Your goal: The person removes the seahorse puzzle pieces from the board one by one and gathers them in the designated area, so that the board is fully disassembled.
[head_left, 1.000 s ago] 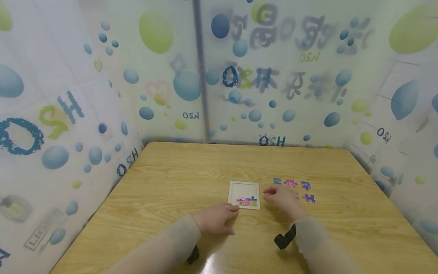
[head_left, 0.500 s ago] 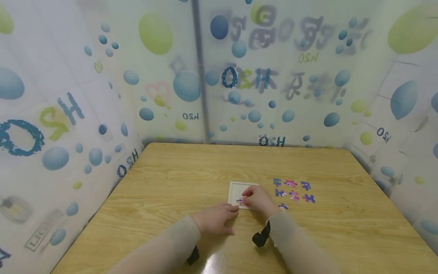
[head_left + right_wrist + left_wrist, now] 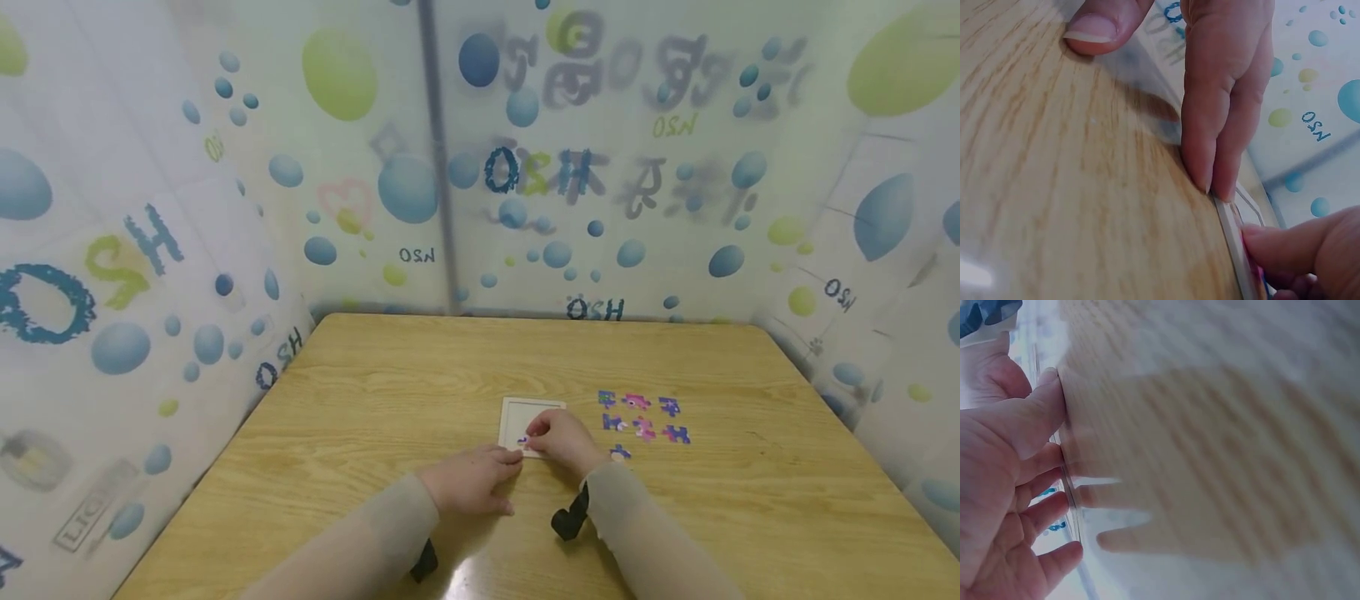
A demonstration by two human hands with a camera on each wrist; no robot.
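Note:
A small white puzzle tray point(image 3: 505, 421) lies flat on the table, its lower part partly covered by my right hand point(image 3: 568, 443). The thumb and fingertips of that hand pinch at a puzzle piece point(image 3: 522, 440) near the tray's lower left. Seen from the right wrist, the thumb presses at the pink edge of the piece point(image 3: 1250, 261), just inside the tray's rim point(image 3: 1229, 228). My left hand point(image 3: 468, 482) lies palm down, fingers extended, with fingertips at the tray's lower left corner. Its spread fingers point(image 3: 1044, 515) show in the left wrist view.
Several loose purple and pink puzzle pieces point(image 3: 637, 402) lie in rows to the tray's right; the nearest piece point(image 3: 619, 452) is close to the right sleeve point(image 3: 637, 508). The wooden table point(image 3: 375, 392) meets a patterned curtain point(image 3: 360, 283) at the back and sides.
My right hand has moved left from beside the loose pieces to over the tray, then slightly further left onto the pieces inside it. The left hand has stayed at the tray corner.

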